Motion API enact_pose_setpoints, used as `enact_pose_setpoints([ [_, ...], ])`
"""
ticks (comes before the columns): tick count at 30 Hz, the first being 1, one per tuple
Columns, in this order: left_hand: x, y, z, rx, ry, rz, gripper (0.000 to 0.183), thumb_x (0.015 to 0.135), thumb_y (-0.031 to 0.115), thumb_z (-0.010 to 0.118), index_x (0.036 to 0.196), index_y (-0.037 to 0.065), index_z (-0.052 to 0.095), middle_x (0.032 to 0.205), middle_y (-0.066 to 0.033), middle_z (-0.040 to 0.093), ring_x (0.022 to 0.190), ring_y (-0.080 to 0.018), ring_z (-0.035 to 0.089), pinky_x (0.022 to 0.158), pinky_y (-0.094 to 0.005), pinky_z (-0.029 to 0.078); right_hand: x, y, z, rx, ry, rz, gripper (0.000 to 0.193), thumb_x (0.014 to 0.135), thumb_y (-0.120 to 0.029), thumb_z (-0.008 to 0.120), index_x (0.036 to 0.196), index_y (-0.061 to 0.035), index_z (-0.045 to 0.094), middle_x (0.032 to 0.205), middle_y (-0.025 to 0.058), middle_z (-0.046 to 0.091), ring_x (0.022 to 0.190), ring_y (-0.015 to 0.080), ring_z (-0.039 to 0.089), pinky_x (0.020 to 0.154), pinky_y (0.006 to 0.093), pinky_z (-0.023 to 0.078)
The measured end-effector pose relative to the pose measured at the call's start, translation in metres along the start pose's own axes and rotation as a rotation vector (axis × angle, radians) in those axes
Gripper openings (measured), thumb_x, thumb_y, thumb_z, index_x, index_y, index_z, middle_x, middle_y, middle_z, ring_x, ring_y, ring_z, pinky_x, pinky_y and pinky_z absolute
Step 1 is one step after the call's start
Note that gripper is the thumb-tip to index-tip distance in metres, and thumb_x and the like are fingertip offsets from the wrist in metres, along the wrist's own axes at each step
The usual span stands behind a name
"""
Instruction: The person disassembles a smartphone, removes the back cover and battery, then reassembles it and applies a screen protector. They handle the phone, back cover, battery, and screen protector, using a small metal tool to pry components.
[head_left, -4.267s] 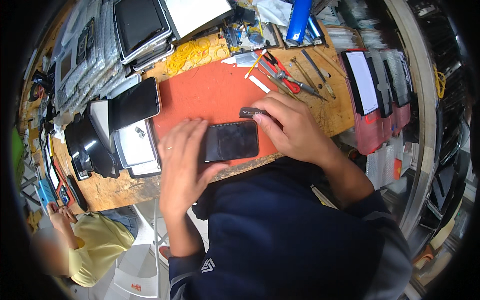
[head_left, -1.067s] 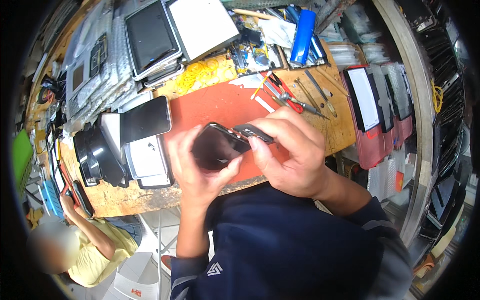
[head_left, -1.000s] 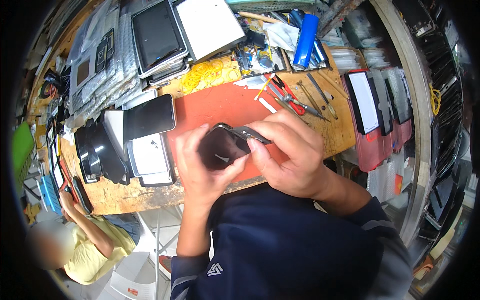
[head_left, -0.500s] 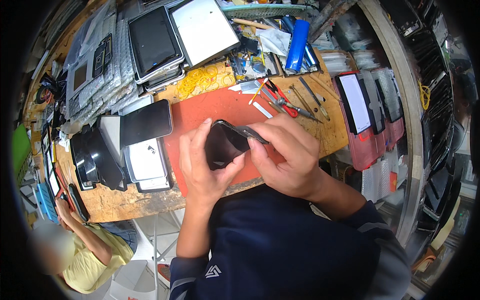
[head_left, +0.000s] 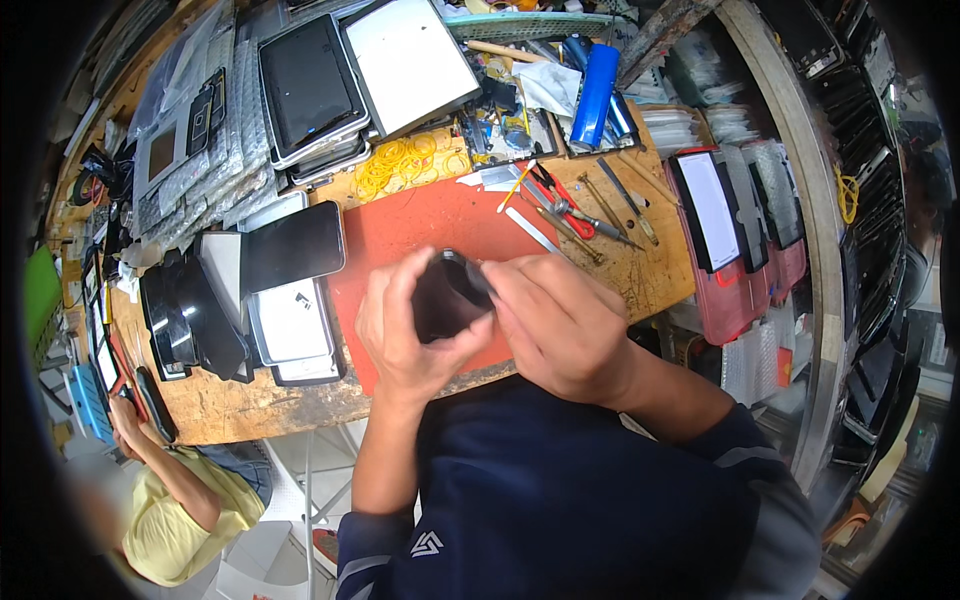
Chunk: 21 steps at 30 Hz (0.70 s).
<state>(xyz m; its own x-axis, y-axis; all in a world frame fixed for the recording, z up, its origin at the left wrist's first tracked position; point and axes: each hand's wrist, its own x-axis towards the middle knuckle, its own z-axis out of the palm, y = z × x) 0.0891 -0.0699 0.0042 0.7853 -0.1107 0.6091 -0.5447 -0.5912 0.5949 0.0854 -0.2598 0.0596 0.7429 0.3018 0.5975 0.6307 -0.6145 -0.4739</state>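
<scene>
Above an orange-red work mat point(head_left: 395, 225), a dark smartphone point(head_left: 440, 305) is held tilted, its black glossy face turned up. My left hand point(head_left: 398, 345) is closed round it, fingers along the left edge and thumb at the lower right. At its right edge my right hand point(head_left: 568, 325) pinches with thumb and fingers. A dark flat piece shows at those fingertips, but motion blur and the fingers hide what it is. Past the mat's far right lie red-handled pliers point(head_left: 562, 205), a white strip point(head_left: 530, 230) and slim screwdriver-like tools point(head_left: 605, 205).
Dark screen panels point(head_left: 290, 245) and stacked tablets point(head_left: 312, 90) stand left of the mat. Yellow rubber bands point(head_left: 400, 165) and a blue cylinder point(head_left: 596, 95) lie at the back. Bagged panels point(head_left: 705, 210) hang over the right side. A person in yellow point(head_left: 190, 515) works at lower left.
My right hand has moved slightly left and turned over more, its knuckles now upward. The phone tilts differently, and less of its top edge shows. My left hand keeps its hold.
</scene>
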Motion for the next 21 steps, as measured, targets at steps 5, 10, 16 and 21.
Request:
enact_pose_setpoints([
  [5, 0.004, 0.004, -0.001, 0.045, -0.037, -0.006, 0.079, 0.069, 0.024, 0.097, 0.139, 0.004, 0.064, 0.106, -0.0117, 0.072, 0.090, -0.0309, 0.072, 0.073, -0.0418, 0.058, 0.001, 0.006, -0.002, 0.105, 0.040, 0.101, 0.025, 0.090, 0.007, 0.074, 0.115, 0.0065, 0.072, 0.090, 0.0147, 0.065, 0.075, 0.0294, 0.068, 0.066, 0.0398, 0.056],
  [10, 0.006, 0.018, -0.019, 0.091, -0.276, -0.204, 0.083, 0.066, 0.018, 0.096, 0.142, 0.001, 0.065, 0.114, -0.0174, 0.067, 0.097, -0.0377, 0.069, 0.086, -0.0460, 0.058, -0.004, 0.018, -0.006, 0.167, 0.049, 0.309, 0.019, 0.095, 0.005, 0.075, 0.114, 0.0037, 0.075, 0.092, 0.0122, 0.070, 0.072, 0.0217, 0.067, 0.063, 0.0326, 0.053],
  [16, -0.011, 0.028, -0.031, 0.359, -0.501, -0.213, 0.086, 0.073, 0.035, 0.096, 0.148, 0.004, 0.067, 0.125, -0.0159, 0.062, 0.115, -0.0368, 0.060, 0.104, -0.0491, 0.046, -0.032, 0.018, 0.013, 0.375, -0.130, 0.652, 0.017, 0.098, 0.003, 0.075, 0.115, 0.0035, 0.075, 0.092, 0.0082, 0.070, 0.068, 0.0065, 0.066, 0.057, 0.0244, 0.051],
  [21, -0.031, 0.022, -0.042, 0.293, -0.436, -0.303, 0.091, 0.072, 0.045, 0.098, 0.149, 0.007, 0.066, 0.126, -0.0133, 0.063, 0.119, -0.0341, 0.059, 0.104, -0.0510, 0.042, -0.046, 0.013, 0.026, 0.358, -0.092, 0.656, 0.020, 0.098, -0.002, 0.075, 0.116, 0.0033, 0.072, 0.091, 0.0127, 0.070, 0.069, 0.0229, 0.073, 0.061, 0.0356, 0.058],
])
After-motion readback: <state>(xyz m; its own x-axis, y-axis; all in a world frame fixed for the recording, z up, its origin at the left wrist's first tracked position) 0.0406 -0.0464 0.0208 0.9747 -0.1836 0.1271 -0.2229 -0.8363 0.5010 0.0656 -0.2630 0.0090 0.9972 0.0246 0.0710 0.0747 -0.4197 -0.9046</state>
